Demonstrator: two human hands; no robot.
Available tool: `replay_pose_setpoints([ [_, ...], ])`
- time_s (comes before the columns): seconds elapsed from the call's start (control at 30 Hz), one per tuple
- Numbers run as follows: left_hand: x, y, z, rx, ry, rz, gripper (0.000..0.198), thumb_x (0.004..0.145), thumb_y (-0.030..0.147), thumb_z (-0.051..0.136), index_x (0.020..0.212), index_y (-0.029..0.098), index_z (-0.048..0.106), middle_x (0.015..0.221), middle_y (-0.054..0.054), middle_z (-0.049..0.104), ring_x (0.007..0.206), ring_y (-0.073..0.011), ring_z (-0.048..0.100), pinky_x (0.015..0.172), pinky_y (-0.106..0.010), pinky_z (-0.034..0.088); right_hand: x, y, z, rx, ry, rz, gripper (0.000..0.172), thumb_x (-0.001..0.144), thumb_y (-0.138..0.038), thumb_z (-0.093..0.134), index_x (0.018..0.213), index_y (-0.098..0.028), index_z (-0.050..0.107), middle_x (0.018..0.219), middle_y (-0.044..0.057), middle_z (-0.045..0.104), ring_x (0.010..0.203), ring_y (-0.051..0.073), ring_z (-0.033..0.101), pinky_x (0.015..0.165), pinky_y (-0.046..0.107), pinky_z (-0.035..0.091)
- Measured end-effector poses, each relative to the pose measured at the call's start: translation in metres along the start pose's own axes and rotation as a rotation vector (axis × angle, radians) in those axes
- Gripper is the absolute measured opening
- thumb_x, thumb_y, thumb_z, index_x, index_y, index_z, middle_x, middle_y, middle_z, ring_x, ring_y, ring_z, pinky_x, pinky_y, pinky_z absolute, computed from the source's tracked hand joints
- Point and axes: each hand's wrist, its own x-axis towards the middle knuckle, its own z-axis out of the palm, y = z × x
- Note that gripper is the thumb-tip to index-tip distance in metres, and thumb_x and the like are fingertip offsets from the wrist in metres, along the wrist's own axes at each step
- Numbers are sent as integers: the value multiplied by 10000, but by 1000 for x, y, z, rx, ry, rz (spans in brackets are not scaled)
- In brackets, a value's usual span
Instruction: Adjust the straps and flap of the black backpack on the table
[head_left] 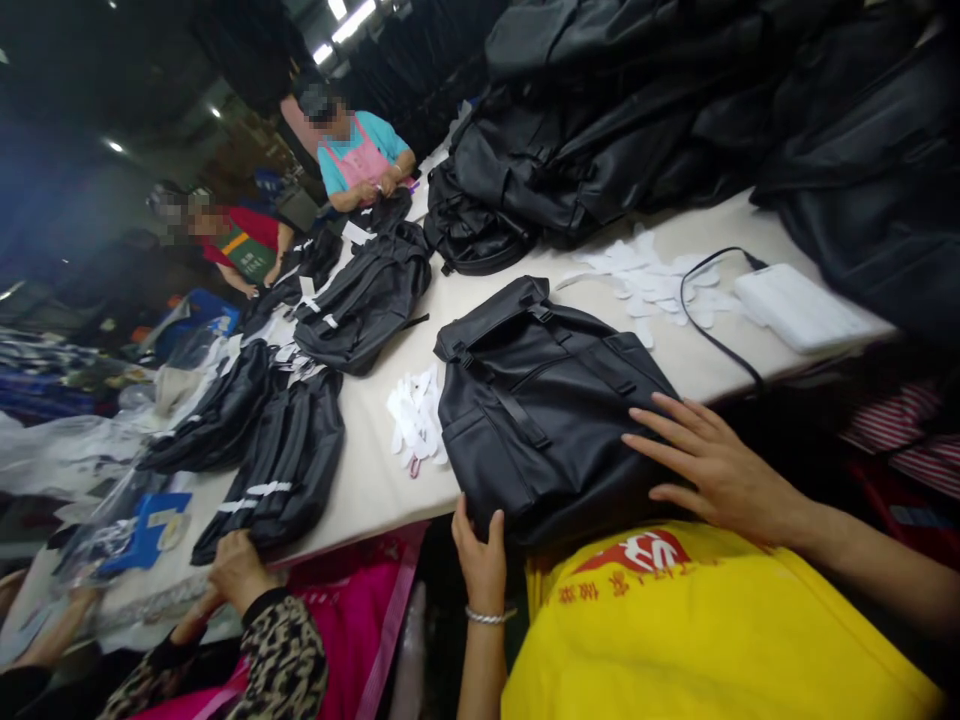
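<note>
A black leather-look backpack (pixel 555 400) with two buckled straps lies flat on the table in front of me, its flap end pointing away. My right hand (pixel 694 455) rests on the bag's lower right side, its fingers spread over the surface. At the lower left corner is my left hand (pixel 481 560), with a bracelet at the wrist. Its thumb and fingers are apart, against the bag's near edge. Left of the bag is a small pile of white strips (pixel 417 420), and a larger scatter of white strips (pixel 637 275) spreads beyond it.
Black bags are heaped (pixel 585 130) at the back right. A white box-like item (pixel 802 305) lies right, near a black cable (pixel 686 285). More backpacks (pixel 285 460) line the left. A co-worker's hand (pixel 238 570) touches one; two people (pixel 364 150) work farther back.
</note>
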Motion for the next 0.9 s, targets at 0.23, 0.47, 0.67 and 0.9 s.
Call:
replay_pose_setpoints([
  [0.23, -13, 34, 3, 101, -186, 425, 376, 699, 288, 567, 1073, 294, 533, 1291, -28, 389, 1246, -233, 225, 1055, -425, 111, 8, 6, 14, -34, -96, -181, 289, 744, -313, 511, 1022, -269, 575, 1158, 0, 516, 1164, 244, 340, 1015, 498, 153],
  [0.47, 13, 38, 9, 12, -256, 650, 283, 728, 181, 533, 1001, 240, 581, 1055, -56, 597, 1086, -208, 464, 1013, -467, 248, -9, 14, 14, -31, 150, -400, 285, 767, -214, 508, 1044, -263, 557, 1130, 8, 543, 1128, 211, 397, 978, 469, 283],
  [0.67, 33, 41, -14, -16, -98, 743, 269, 746, 151, 506, 995, 226, 574, 962, -40, 629, 982, -160, 522, 883, -387, 432, -12, 16, 9, -35, 316, -491, 354, 774, -128, 473, 1112, -225, 508, 1142, 57, 528, 1090, 225, 432, 914, 449, 358],
  [0.9, 47, 33, -25, -189, -409, 470, 175, 717, 233, 551, 868, 214, 637, 883, -43, 654, 924, -182, 563, 867, -392, 442, -21, 35, 32, -91, 408, -352, 443, 761, -47, 451, 1175, -207, 434, 957, 64, 559, 935, 192, 491, 838, 411, 399],
])
